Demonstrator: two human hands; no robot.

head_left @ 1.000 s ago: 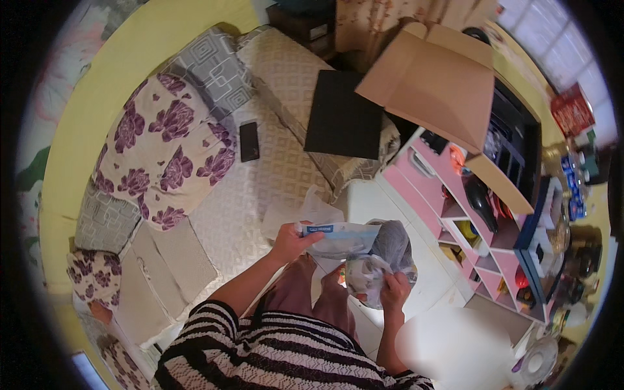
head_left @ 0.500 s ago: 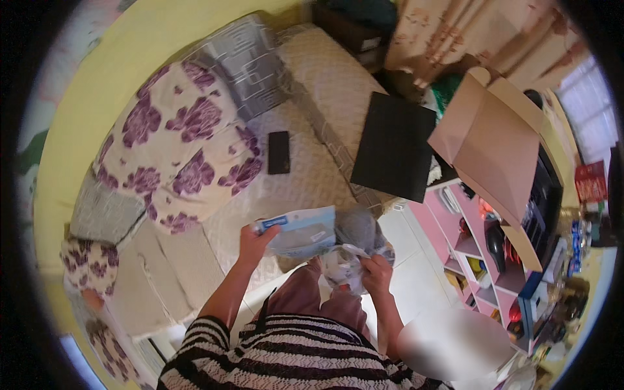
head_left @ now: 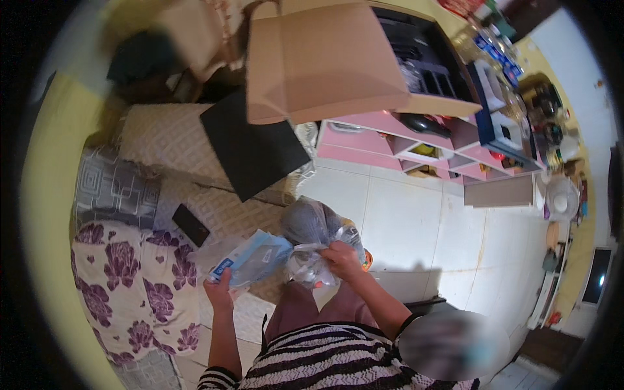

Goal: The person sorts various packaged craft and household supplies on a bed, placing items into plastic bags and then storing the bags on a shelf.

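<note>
My left hand [head_left: 220, 292] pinches one end of a light blue and white plastic packet [head_left: 259, 255] with a see-through window, holding it tilted in front of my lap. Whether anything is inside the packet is hard to make out. To its right, my right hand [head_left: 343, 261] is closed on the gathered top of a clear, crumpled plastic bag [head_left: 307, 265]. Just beyond that bag sits a rounded grey bundle [head_left: 307, 220] that looks wrapped in clear plastic, close to the packet's far corner.
An open cardboard box [head_left: 331, 62] stands ahead, above a pink shelf unit [head_left: 361, 142]. A flat black panel [head_left: 253, 146] lies on the patterned seat [head_left: 162, 133]. A dark phone [head_left: 191, 224] rests near a purple-flowered cloth [head_left: 123, 260]. White floor tiles [head_left: 403, 214] stretch to the right.
The view has swung to the right, so the seat, panel and box appear farther left. Both hands keep their holds; the packet now tilts more steeply.
</note>
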